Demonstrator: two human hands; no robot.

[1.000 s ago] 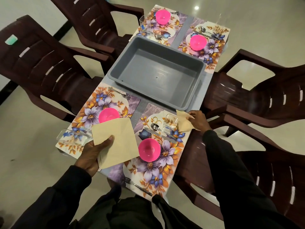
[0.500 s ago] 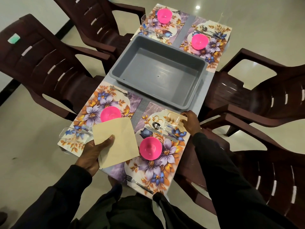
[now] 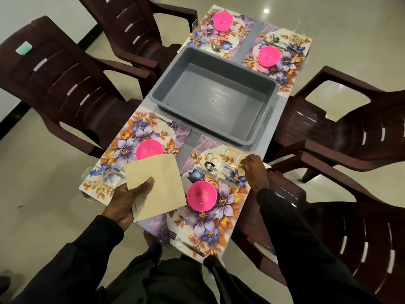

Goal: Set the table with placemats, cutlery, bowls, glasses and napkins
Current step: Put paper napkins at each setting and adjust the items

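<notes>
Head view: your left hand (image 3: 122, 202) grips flat, square beige paper napkins (image 3: 157, 187), thumb on top, corners pointing diagonally, over the near-left glossy floral placemat (image 3: 131, 137). Your right hand (image 3: 255, 172) curls its fingers onto a folded beige napkin (image 3: 267, 166) at the near-right floral placemat's (image 3: 219, 216) far corner, just beside a clear square glass (image 3: 230, 161). A grey plastic tub (image 3: 266, 115) sits beyond.

Napkins (image 3: 157, 185): matt beige paper. Bowls (image 3: 201, 195): glossy pink plastic. Placemats (image 3: 210, 218): smooth printed sheet with a light sheen. Spoon (image 3: 209, 166) and fork (image 3: 184, 242): polished metal. Glass (image 3: 231, 161): clear and smooth; glass or plastic cannot be told. Tub (image 3: 214, 99), centre: smooth grey plastic, satin finish. Chairs (image 3: 65, 80): dark brown moulded plastic, semi-gloss. Floor (image 3: 328, 23): glossy, mirroring a lamp. Sleeves (image 3: 295, 238): dark matt cloth.
</notes>
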